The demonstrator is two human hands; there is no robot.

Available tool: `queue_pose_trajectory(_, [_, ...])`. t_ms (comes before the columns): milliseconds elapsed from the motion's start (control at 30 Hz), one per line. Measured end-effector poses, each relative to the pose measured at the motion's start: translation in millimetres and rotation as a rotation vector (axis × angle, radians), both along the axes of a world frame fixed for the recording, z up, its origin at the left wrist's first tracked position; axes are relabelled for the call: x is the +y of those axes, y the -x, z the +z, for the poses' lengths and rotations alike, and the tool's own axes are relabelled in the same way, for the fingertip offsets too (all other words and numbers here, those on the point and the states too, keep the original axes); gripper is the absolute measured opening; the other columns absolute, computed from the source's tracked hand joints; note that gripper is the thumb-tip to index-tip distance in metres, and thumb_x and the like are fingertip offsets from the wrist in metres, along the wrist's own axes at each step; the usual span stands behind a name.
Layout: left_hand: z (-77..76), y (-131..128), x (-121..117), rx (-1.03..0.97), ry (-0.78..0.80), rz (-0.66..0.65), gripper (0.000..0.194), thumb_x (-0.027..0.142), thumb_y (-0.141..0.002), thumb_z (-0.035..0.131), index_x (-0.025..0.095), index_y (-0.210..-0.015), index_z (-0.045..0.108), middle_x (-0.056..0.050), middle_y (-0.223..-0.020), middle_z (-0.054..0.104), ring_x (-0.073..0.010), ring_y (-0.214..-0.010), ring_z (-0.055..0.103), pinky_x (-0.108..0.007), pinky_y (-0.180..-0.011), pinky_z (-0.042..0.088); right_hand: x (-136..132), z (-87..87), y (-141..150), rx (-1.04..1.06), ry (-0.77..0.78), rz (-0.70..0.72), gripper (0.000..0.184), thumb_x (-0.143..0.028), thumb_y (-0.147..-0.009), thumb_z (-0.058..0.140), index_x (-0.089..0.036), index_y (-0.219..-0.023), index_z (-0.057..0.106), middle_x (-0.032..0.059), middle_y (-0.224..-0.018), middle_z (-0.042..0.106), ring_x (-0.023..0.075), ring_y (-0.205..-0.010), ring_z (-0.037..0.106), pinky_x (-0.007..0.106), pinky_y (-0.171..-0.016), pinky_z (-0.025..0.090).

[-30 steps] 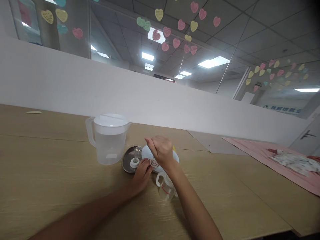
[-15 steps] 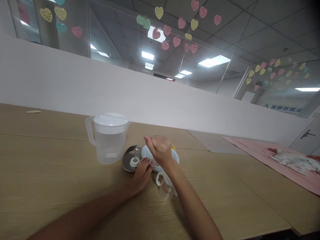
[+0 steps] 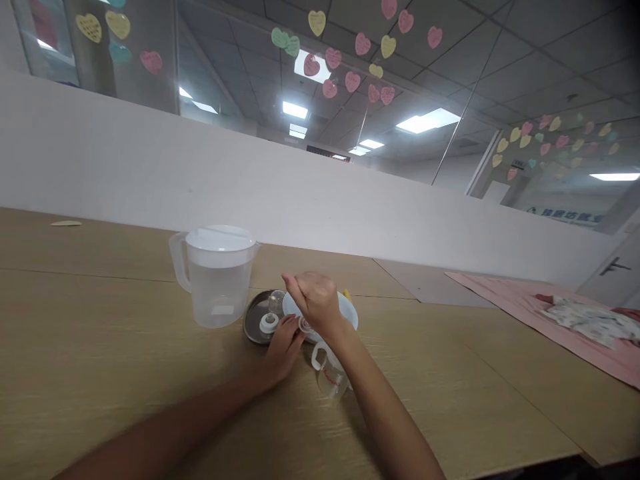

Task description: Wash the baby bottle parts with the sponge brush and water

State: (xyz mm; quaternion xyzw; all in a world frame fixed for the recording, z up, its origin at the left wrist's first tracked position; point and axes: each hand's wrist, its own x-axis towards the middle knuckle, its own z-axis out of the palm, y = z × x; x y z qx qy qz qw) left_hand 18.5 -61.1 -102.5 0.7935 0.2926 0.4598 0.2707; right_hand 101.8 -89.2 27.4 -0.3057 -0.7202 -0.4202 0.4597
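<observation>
My right hand (image 3: pixel 316 301) is closed in a fist, thumb toward the left, above a white plate (image 3: pixel 349 310). What its fingers hold, if anything, is hidden below the fist. Low beside it, the fingers of my left hand (image 3: pixel 286 343) are bent against a small round translucent piece with rings (image 3: pixel 305 325), directly under the right fist. To the left is a round metal tray (image 3: pixel 253 323). On it are a white ring-shaped cap (image 3: pixel 269 324) and a clear dome-shaped cover (image 3: pixel 276 302). A clear bottle with white handles and red markings (image 3: pixel 331 380) stands beneath my right wrist.
A large lidded water pitcher (image 3: pixel 220 287) stands left of the tray. Something yellow (image 3: pixel 347 294) shows behind the plate. At the far right, a patterned white cloth-covered form (image 3: pixel 590 320) lies on a pink mat (image 3: pixel 505 293). A white wall (image 3: pixel 300 200) borders the wooden table (image 3: pixel 150 353).
My right fist has shifted very slightly left above the plate. My left hand and the things on the table keep their places, apart from a small camera shift.
</observation>
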Motion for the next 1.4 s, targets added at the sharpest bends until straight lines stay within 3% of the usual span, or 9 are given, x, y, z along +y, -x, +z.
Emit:
queue_pose_trajectory(800, [6.7, 0.8, -4.7, -0.059, 0.058, -0.011, 0.021, 0.03, -0.086, 0.04, 0.018, -0.08, 0.057, -0.008, -0.089, 0.064, -0.0231, -0.09, 0.056, -0.037, -0.081, 0.045, 0.7, -0.7, 2.6, 0.013, 0.013, 0.02, 0.052, -0.026, -0.097, 0.036, -0.019, -0.046, 0.038, -0.0049, -0.042, 0.035, 0.0067, -0.043, 0.03, 0.023, -0.048, 0.024])
queue_pose_trajectory(1400, [10.0, 2.5, -8.1, -0.073, 0.112, -0.023, 0.022, 0.033, -0.087, 0.039, 0.018, -0.082, 0.055, -0.007, -0.091, 0.063, -0.023, -0.092, 0.053, -0.038, -0.086, 0.042, 2.0, -3.3, 1.6, -0.007, 0.053, 0.001, 0.05, -0.025, -0.096, 0.037, -0.019, -0.047, 0.038, -0.0048, -0.043, 0.034, 0.0074, -0.044, 0.029, 0.024, -0.048, 0.024])
